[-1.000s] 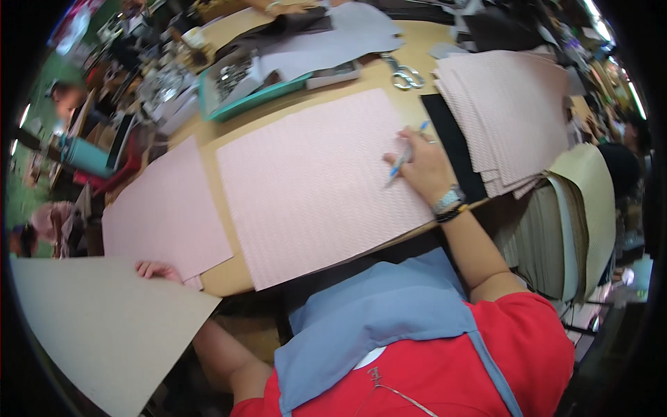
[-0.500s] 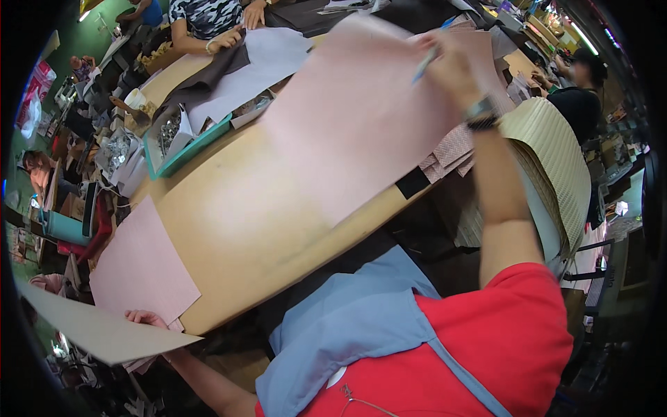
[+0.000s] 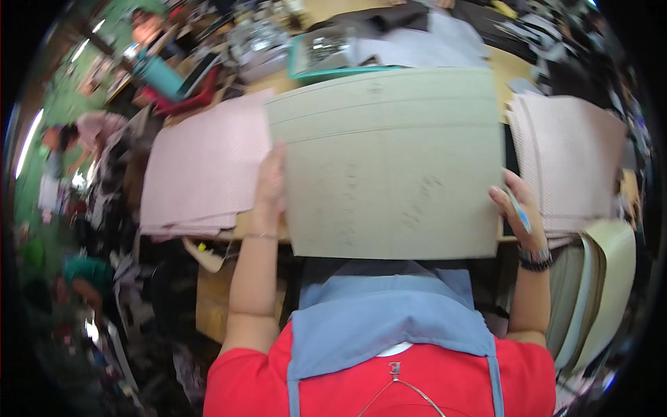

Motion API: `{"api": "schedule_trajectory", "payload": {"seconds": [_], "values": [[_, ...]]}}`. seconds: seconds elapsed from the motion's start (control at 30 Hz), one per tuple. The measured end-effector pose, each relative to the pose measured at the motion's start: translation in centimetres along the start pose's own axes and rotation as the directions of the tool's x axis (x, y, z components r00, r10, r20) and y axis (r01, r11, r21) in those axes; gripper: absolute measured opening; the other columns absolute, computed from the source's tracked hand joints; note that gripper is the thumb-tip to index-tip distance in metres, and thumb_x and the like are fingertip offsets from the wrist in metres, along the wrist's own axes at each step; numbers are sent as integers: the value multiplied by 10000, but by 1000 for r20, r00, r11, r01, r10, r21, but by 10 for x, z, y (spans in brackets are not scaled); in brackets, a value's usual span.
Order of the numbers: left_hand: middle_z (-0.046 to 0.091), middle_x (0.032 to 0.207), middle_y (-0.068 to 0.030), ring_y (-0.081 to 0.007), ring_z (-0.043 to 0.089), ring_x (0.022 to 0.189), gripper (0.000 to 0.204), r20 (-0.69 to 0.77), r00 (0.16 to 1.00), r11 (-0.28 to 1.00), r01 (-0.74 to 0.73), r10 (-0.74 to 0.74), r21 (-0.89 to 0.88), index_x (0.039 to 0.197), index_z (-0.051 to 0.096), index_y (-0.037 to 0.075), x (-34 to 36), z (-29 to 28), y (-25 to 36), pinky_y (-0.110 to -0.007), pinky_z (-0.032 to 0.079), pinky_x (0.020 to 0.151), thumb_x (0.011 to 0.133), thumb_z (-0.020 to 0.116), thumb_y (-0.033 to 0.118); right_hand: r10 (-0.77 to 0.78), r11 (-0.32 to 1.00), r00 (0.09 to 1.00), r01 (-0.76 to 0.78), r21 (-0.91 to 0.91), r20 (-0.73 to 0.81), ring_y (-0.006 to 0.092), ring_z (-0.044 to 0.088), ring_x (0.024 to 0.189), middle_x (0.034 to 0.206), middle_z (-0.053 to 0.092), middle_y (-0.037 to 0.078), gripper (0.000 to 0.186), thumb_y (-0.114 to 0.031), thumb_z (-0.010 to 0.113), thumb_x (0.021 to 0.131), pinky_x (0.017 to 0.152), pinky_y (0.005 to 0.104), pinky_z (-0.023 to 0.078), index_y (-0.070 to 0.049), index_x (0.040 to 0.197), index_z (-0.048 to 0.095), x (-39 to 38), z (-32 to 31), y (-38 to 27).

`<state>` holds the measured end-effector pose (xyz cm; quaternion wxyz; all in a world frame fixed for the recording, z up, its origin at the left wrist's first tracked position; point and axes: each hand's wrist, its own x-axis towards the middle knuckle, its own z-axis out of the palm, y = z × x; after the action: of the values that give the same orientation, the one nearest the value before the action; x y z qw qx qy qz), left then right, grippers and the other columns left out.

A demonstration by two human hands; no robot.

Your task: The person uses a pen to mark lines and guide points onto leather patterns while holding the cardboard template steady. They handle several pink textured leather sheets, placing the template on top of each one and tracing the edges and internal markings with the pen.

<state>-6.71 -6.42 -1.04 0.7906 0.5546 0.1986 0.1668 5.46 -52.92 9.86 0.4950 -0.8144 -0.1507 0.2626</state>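
Note:
A large greenish-grey cardboard sheet (image 3: 389,167) is held up in front of me over the table, with pencil lines across its upper part and faint handwriting below. My left hand (image 3: 272,182) grips its left edge, the fingers partly hidden behind it. At the right edge my right hand (image 3: 517,205) holds the sheet too, with a blue-and-white pen (image 3: 520,212) tucked in its fingers. Pale pink textured sheets (image 3: 201,167) lie stacked to the left of the cardboard. Another pink stack (image 3: 570,153) lies to its right.
Behind the cardboard stands a teal tray (image 3: 300,59) with small metal parts. White and dark material (image 3: 445,38) is spread at the far side, near another person's hands. Bent cream sheets (image 3: 611,278) hang at the right, below the pink stack. A red bin (image 3: 187,101) stands far left.
The cardboard has come from the lower left to the middle, now in both hands. My right hand has let go of the pink sheet and keeps the pen. The view has turned left.

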Motion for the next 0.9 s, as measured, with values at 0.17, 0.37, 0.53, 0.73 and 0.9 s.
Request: {"api": "schedule_trajectory", "payload": {"seconds": [0.17, 0.37, 0.53, 0.73, 0.9], "values": [[664, 1265, -205, -367, 661, 1114, 534, -75, 981, 447, -13, 177, 894, 1274, 643, 9, 0, -24, 29, -470, 521, 975, 997, 626, 465, -10, 908, 814, 250, 335, -581, 119, 629, 1055, 1135, 685, 47, 402, -271, 634, 1045, 898, 275, 524, 5, 1336, 609, -2, -3, 71], [688, 992, -157, -352, 691, 965, 354, -36, 905, -152, 111, 423, 982, 1083, 711, 79, -8, -38, 31, -466, 566, 854, 913, 676, 387, -121, 663, 747, 552, 507, -654, 174, 653, 1109, 1259, 672, 93, 358, -214, 562, 1075, 961, 335, 525, -4, 1366, 579, -10, -67, 59], [680, 1299, -163, -326, 675, 1130, 369, -215, 977, 255, 211, -12, 944, 1125, 684, 66, -6, -14, 49, -404, 555, 876, 926, 685, 378, -53, 543, 708, 612, 575, -704, 198, 628, 1171, 1319, 647, 104, 394, -236, 526, 1090, 1017, 361, 494, 6, 1400, 554, -21, -97, 60], [517, 1540, -178, -367, 448, 1450, 606, 430, 900, 500, -402, 64, 767, 1414, 596, 120, -20, 1, 28, -447, 371, 1178, 932, 702, 472, -35, 499, 622, 689, 525, -782, 216, 626, 1181, 1341, 636, 112, 409, -267, 509, 1098, 1024, 358, 492, 5, 1400, 556, -22, -125, 60], [248, 1700, -135, -382, 176, 1574, 963, 381, 924, -166, -382, -39, 909, 1576, 425, 312, 3, -39, 11, -729, 140, 1194, 770, 687, 768, -76, 540, 684, 640, 547, -725, 211, 654, 1124, 1277, 669, 103, 399, -289, 507, 1101, 980, 343, 521, 2, 1363, 585, -28, -143, 79]]}}
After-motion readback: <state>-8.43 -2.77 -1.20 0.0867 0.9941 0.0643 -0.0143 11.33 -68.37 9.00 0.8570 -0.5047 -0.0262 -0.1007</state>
